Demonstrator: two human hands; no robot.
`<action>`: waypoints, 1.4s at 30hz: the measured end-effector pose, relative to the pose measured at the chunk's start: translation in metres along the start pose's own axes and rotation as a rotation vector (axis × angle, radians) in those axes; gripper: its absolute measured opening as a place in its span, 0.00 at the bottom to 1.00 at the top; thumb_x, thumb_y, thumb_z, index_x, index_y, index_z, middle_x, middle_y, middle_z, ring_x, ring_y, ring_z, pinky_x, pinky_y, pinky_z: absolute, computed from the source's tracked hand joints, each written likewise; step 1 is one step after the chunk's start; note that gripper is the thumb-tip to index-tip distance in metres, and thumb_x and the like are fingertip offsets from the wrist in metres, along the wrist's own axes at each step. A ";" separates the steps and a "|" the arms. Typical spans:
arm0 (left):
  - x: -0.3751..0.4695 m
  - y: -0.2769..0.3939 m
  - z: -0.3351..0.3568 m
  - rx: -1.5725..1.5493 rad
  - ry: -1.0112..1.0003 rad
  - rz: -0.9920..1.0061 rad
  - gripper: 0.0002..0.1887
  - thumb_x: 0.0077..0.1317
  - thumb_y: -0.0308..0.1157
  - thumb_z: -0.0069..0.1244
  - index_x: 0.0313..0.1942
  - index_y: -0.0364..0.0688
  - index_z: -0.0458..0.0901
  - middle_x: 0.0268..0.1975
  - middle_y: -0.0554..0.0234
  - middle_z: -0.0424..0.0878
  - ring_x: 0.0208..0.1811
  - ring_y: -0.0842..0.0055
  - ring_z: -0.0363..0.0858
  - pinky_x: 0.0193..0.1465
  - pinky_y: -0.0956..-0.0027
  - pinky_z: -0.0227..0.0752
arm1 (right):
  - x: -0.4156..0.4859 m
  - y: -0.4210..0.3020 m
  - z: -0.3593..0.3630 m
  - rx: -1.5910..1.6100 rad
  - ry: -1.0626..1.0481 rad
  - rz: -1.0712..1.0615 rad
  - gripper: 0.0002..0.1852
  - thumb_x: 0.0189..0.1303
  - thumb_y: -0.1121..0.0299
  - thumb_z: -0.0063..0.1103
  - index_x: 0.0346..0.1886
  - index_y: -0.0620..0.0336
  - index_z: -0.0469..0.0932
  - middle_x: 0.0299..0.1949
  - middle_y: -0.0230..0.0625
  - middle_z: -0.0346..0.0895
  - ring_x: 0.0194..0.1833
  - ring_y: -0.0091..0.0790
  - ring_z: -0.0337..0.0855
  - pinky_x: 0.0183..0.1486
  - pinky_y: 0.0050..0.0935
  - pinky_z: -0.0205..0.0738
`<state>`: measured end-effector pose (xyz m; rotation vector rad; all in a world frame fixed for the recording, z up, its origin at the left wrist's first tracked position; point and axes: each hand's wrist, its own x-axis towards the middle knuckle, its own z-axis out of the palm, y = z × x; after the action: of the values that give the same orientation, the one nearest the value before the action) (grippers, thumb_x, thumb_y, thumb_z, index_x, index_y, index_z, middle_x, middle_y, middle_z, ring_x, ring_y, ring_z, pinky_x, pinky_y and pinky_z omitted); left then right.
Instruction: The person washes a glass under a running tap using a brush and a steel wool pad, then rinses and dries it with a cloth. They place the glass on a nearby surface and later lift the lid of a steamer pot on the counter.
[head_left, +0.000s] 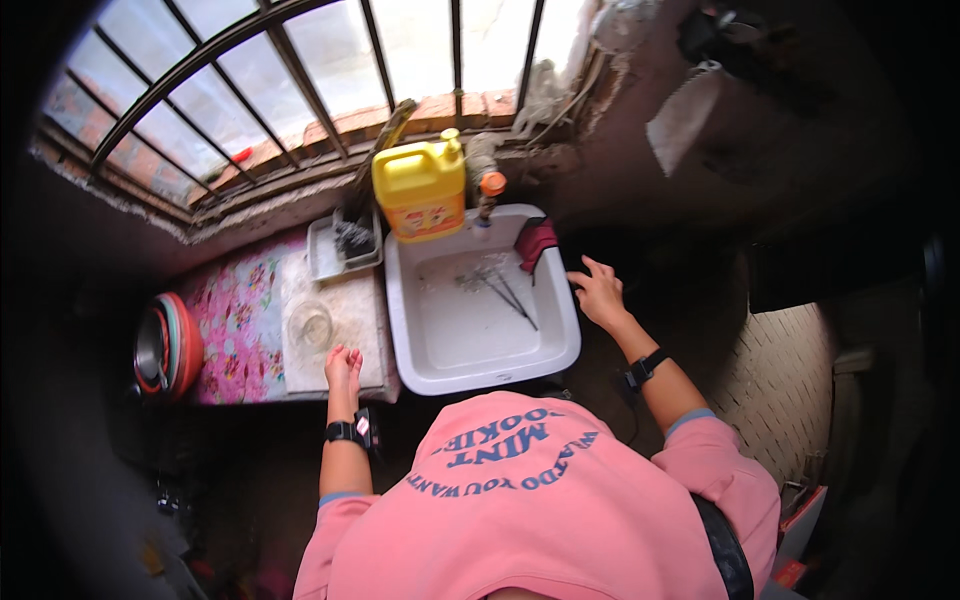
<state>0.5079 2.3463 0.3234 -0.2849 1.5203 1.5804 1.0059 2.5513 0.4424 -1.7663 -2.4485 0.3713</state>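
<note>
My left hand (344, 367) hovers at the front edge of a pale board (341, 371), fingers loosely curled and holding nothing. Just beyond it a clear glass bowl (311, 327) stands on the board. My right hand (598, 291), fingers spread and empty, is beside the right rim of a white sink (480, 379). Inside the sink lie two thin dark sticks (513, 300), perhaps chopsticks, with small bits of debris near their far ends. A dark red cloth (535, 241) hangs over the right rim. The tap (492, 187) has an orange handle.
A yellow jug with a pump top (420, 191) stands behind the sink. A plastic tray (324, 259) holds a dark scourer-like clump (354, 238). Nested basins (180, 345) stand at the left on a floral cloth (240, 330). Window bars (300, 82) rise behind.
</note>
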 end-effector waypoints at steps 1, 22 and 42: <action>-0.022 -0.003 0.020 0.192 -0.083 0.029 0.24 0.64 0.24 0.47 0.61 0.43 0.63 0.52 0.56 0.73 0.50 0.70 0.75 0.52 0.60 0.74 | 0.010 0.008 -0.012 0.090 -0.052 0.066 0.31 0.53 0.69 0.65 0.64 0.47 0.69 0.71 0.40 0.56 0.70 0.50 0.54 0.64 0.57 0.58; -0.324 -0.096 0.543 0.308 -1.079 0.380 0.34 0.69 0.40 0.51 0.71 0.50 0.52 0.67 0.59 0.62 0.65 0.76 0.62 0.61 0.68 0.64 | 0.130 0.149 -0.219 1.611 0.036 -0.302 0.17 0.63 0.62 0.59 0.52 0.58 0.77 0.40 0.29 0.82 0.41 0.27 0.81 0.43 0.31 0.75; -0.362 -0.123 0.628 0.266 -1.053 0.443 0.23 0.73 0.45 0.43 0.63 0.43 0.66 0.53 0.58 0.76 0.52 0.72 0.76 0.56 0.69 0.67 | 0.124 0.152 -0.231 -0.143 0.792 -0.142 0.21 0.62 0.64 0.55 0.57 0.58 0.66 0.48 0.45 0.73 0.52 0.47 0.73 0.50 0.41 0.69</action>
<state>1.0562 2.7290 0.6294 0.9569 0.9270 1.4284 1.1569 2.7459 0.6193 -1.3833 -2.0126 -0.4475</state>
